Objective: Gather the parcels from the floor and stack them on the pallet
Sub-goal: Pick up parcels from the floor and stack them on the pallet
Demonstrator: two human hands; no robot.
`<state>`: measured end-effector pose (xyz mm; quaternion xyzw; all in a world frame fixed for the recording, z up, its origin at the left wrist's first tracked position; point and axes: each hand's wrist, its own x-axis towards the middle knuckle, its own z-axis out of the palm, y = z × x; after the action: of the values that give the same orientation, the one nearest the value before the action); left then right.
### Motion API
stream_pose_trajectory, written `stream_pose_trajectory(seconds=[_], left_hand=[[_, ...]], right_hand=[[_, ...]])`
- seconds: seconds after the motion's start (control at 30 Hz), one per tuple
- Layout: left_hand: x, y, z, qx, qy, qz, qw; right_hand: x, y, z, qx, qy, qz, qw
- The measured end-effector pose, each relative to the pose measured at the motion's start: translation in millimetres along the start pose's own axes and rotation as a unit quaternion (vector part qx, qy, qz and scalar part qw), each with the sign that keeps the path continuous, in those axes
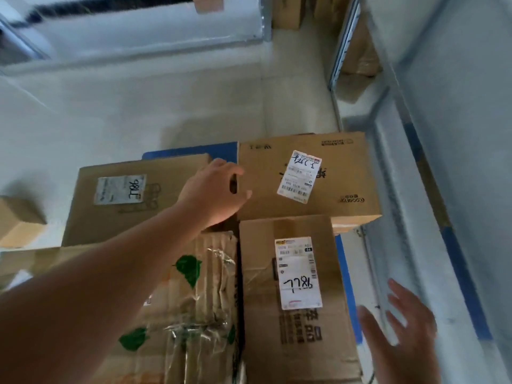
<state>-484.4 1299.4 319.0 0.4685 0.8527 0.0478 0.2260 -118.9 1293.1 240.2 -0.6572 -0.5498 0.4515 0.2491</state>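
Observation:
Several cardboard parcels lie packed on a blue pallet (191, 151). A large box with a tilted white label (307, 176) sits at the far right. My left hand (214, 189) rests at its left edge, fingers curled against the corner. Left of it lies a flat box (127, 200) marked 7786. Nearer to me are a box with a white label reading 7786 (293, 297) and a crumpled taped box with green leaf prints (191, 306). My right hand (401, 331) hovers open beside the near box, holding nothing.
A small parcel (19, 220) lies on the pale floor at the left. Metal shelving (415, 134) runs along the right side, with more cartons (357, 56) stored low at the back. White shelf rails cross the top left.

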Motion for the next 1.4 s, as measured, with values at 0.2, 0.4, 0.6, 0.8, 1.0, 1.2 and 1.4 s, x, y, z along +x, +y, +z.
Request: stream_pose_trajectory(seconds=[0.2, 0.4, 0.6, 0.8, 1.0, 1.2, 1.4], left_hand=[[13, -44, -4, -0.098, -0.011, -0.079, 0.992], [47, -30, 41, -0.194, -0.100, -0.200, 0.955], [68, -9, 67, -0.163, -0.147, -0.206, 0.954], [68, -25, 77, -0.170, -0.141, -0.196, 0.955], [58, -55, 50, -0.211, -0.050, -0.161, 0.963], [16, -206, -21, -0.210, 0.224, -0.207, 0.929], [-44, -344, -25, -0.186, 0.121, -0.409, 0.885]], right_hand=[[83, -96, 10, -0.093, -0.123, -0.091, 0.984], [212, -108, 45, -0.169, -0.151, -0.034, 0.973], [258, -83, 56, -0.205, -0.240, -0.004, 0.949], [251, -77, 58, -0.210, -0.224, -0.010, 0.952], [221, -100, 62, -0.266, -0.160, -0.070, 0.948], [148, -169, 128, -0.214, -0.183, -0.266, 0.922], [65, -204, 252, -0.233, -0.392, -0.228, 0.860]])
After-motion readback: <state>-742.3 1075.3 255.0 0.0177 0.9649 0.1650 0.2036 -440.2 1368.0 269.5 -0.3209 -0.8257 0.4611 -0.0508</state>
